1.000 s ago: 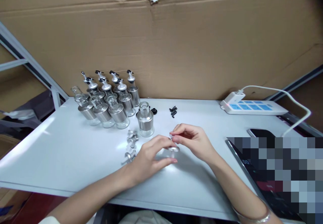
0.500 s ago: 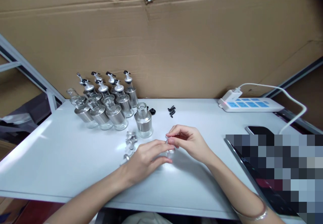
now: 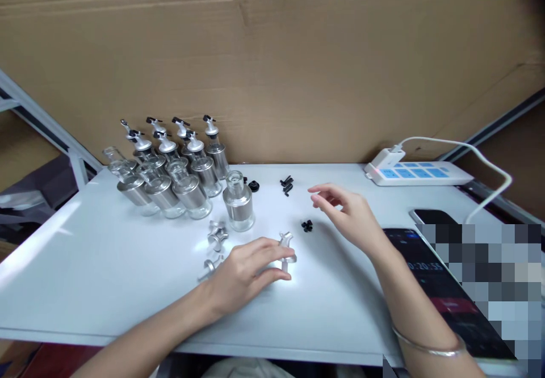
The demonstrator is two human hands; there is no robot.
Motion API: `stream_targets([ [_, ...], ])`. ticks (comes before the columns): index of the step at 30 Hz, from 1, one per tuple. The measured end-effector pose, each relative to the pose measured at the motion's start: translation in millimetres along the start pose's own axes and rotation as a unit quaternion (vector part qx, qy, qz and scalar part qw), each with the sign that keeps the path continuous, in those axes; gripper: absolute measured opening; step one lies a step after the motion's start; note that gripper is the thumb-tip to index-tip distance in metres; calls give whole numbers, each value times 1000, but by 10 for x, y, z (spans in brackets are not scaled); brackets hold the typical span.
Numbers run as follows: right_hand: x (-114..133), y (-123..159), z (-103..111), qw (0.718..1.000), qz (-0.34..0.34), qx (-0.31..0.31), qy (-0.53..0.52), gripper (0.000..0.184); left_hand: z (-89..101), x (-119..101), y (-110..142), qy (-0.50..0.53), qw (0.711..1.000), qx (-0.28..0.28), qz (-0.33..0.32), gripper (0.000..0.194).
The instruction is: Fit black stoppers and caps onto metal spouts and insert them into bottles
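Observation:
A silver pourer spout (image 3: 286,242) stands upright between the thumb and fingers of my left hand (image 3: 244,273), just above the table or touching it; I cannot tell which. To the right, my right hand (image 3: 347,213) hovers with thumb and index finger slightly apart and nothing visible between them. Small black caps (image 3: 307,226) lie below its fingertips, and black levers (image 3: 287,185) lie farther back. More silver spouts (image 3: 218,235) lie to the left of my left hand, some partly hidden by it. Behind them stands a glass bottle (image 3: 238,203) with a metal band and no spout.
Several bottles (image 3: 196,193) stand grouped at the back left, some fitted with spouts. A black stopper (image 3: 254,185) lies behind the single bottle. At the right are a white power strip (image 3: 421,173) with a cable, a phone (image 3: 434,217) and a dark timer screen (image 3: 451,287).
My right hand has let go of the spout and moved right and back, uncovering the spout's top and the small black caps. My left hand still holds the spout in nearly the same place.

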State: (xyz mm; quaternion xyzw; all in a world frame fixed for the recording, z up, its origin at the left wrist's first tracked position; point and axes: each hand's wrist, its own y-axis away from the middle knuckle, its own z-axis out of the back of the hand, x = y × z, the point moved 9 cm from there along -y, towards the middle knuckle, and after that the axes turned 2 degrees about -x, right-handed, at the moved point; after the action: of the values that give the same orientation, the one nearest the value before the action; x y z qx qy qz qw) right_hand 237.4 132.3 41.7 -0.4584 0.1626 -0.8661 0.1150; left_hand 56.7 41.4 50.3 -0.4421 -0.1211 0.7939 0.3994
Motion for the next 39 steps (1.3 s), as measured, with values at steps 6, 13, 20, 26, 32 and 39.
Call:
stream_targets([
  [6, -184, 29, -228, 975, 50, 141, 167, 13, 17, -12, 9, -34, 999, -20, -13, 24],
  [13, -113, 139, -426, 957, 67, 172, 225, 2, 52, 16, -2, -75, 996, -41, -6, 23],
  [20, -143, 176, -513, 940, 84, 175, 282, 11, 58, -5, -5, -87, 995, -45, -16, 22],
  [26, -107, 149, -535, 938, 49, 200, 277, 17, 65, -45, -16, -96, 993, -55, -33, 21],
  [32, 25, 107, -404, 988, -4, 135, 72, 7, 71, -44, -10, -87, 994, -55, -34, 22],
  [39, 216, 163, -415, 957, -55, 144, -245, 22, 107, -75, -2, -93, 992, -74, -49, 22],
])
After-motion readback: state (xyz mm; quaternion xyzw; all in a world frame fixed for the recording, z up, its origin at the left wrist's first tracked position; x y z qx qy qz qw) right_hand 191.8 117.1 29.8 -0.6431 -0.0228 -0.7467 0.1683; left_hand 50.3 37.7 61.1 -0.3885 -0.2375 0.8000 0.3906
